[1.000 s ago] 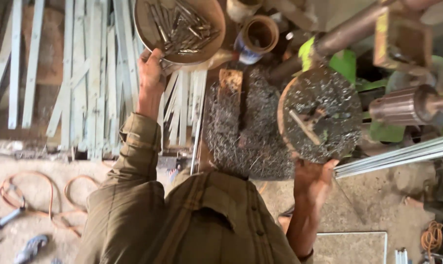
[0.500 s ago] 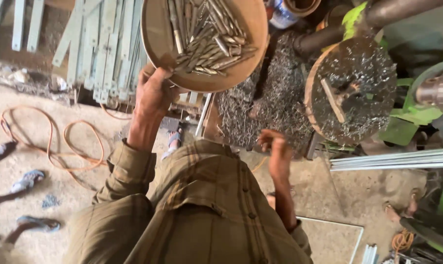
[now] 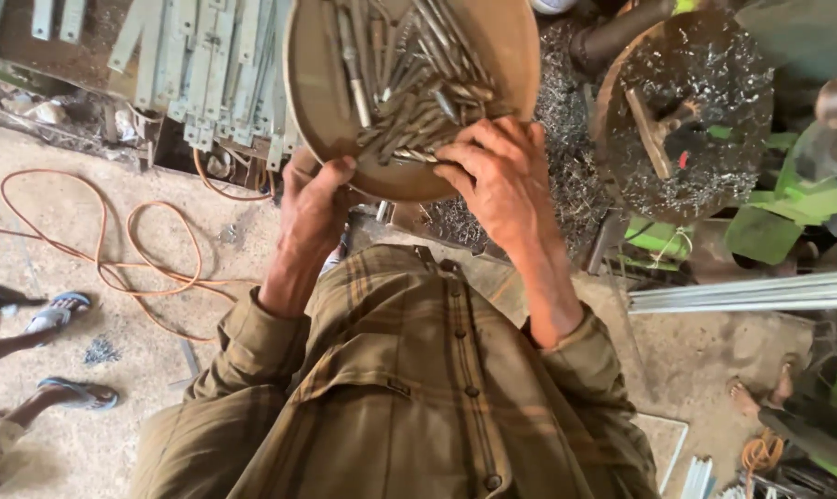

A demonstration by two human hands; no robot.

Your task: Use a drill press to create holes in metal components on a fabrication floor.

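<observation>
In the round pan [image 3: 317, 102], held up in front of the person's chest, lies a loose heap of metal rods [image 3: 409, 83]; most run with their long axes slanting from the pan's far side down toward its near right rim, a few crossing them; the heap sits right of the pan's middle. The right hand [image 3: 492, 180] lies over the near right rim, fingers spread and bent onto the nearest rod ends, touching them; whether it has closed on any one rod cannot be told. The left hand [image 3: 312, 208] is clenched on the near left rim, thumb over the edge, carrying the pan; it is apart from the rods, so the right hand is the nearer one, with the rods lying just ahead of and under its fingertips. Beyond the pan, pale metal strips [image 3: 196, 55] lie side by side at upper left; to the right stands a disc [image 3: 714, 83] strewn with metal shavings; an orange cable [image 3: 113, 249] loops over the floor [image 3: 85, 434] at left.
</observation>
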